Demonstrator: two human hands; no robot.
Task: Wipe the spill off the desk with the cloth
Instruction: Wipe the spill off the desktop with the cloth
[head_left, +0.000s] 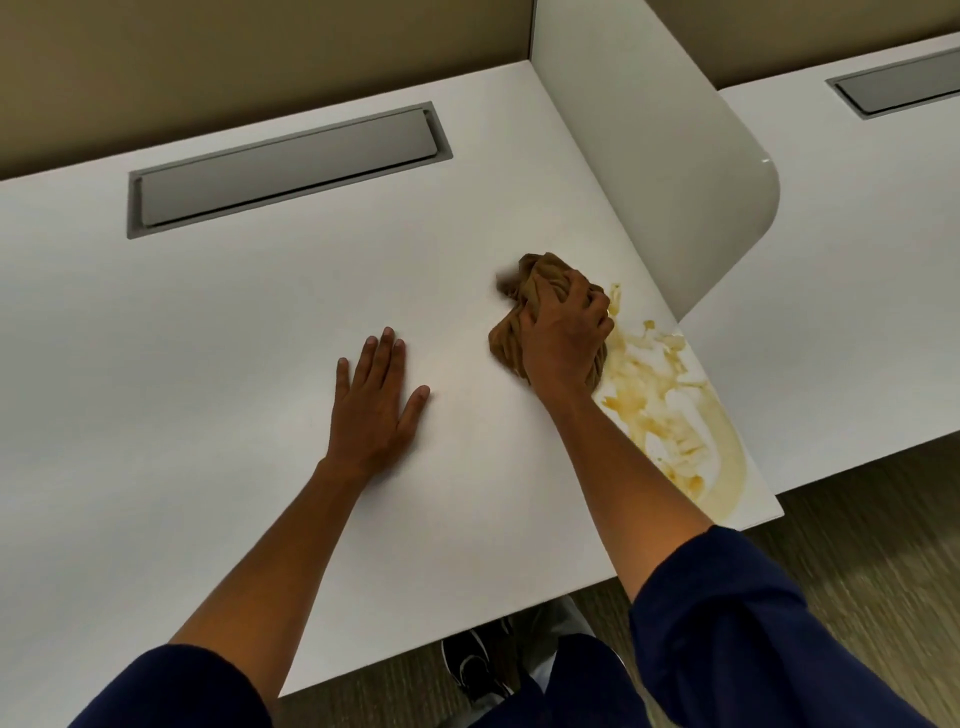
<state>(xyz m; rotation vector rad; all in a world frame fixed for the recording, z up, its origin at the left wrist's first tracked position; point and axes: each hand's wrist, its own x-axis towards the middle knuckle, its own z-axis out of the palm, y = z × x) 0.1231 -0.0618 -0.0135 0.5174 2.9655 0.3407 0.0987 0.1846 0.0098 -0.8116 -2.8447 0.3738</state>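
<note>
Though bunched, cloth (511, 338) under fingers (589, 296).

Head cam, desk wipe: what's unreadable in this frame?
- Cloth: far edge motion-blurred; its middle is covered by the right hand.
- Spill: any part under the cloth or right hand is hidden.
- Shoe: partly hidden by the desk edge and the sleeve.

A white desk (218, 322) is seen, with a grey hatch (285, 169) set flush into its far part. A yellowish spill (670, 410) is smeared along its right edge. A crumpled brown cloth (511, 338) is held against the top just left of the spill by the right hand (563, 335). The left hand (371, 402) is laid flat near the middle.
</note>
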